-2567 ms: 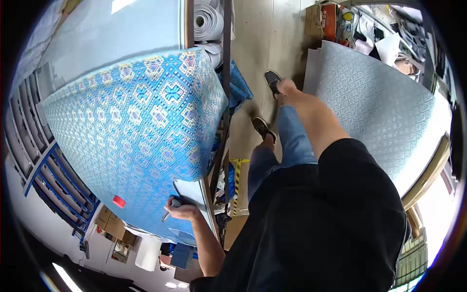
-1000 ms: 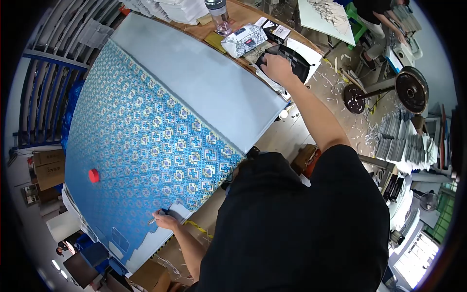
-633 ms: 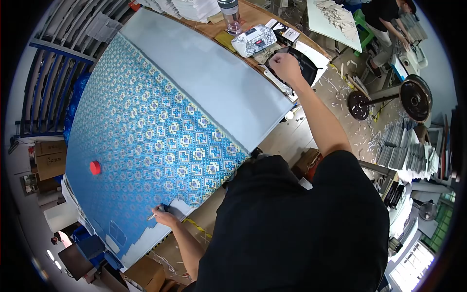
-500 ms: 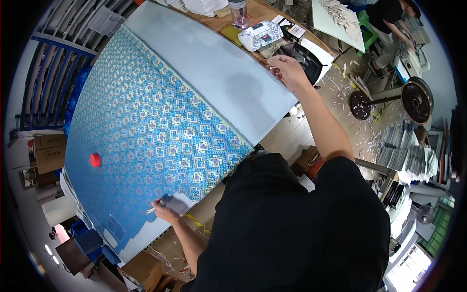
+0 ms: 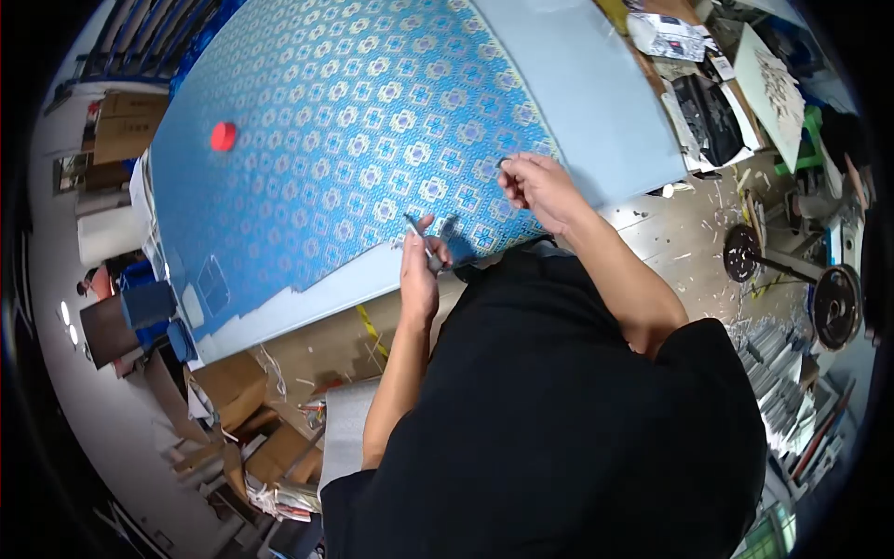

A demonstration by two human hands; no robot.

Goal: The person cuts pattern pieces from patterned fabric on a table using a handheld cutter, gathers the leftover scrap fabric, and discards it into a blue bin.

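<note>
My left hand (image 5: 421, 270) is closed around a slim grey pen-shaped tool (image 5: 414, 228) with a dark tip, held upward over the near edge of the patterned sheet. Its exact kind does not show. To the right, my right hand (image 5: 543, 189) pinches a small dark piece (image 5: 504, 162) between thumb and forefinger, too small to name. Both hands are above the blue sheet (image 5: 363, 130), which carries rows of pale cross-shaped motifs and lies over a light grey board (image 5: 596, 93). Along its near left side the sheet's edge is ragged.
A red round object (image 5: 223, 136) sits on the sheet's left part. Beyond the board's right end are a black tray (image 5: 710, 116) and a silver packet (image 5: 666, 35). Cardboard boxes (image 5: 228, 387) stand on the floor at lower left. A fan (image 5: 835, 307) stands at right.
My right hand has come from beside the black tray to over the sheet. My left hand has moved right along the near edge with the pen-shaped tool. The view has shifted.
</note>
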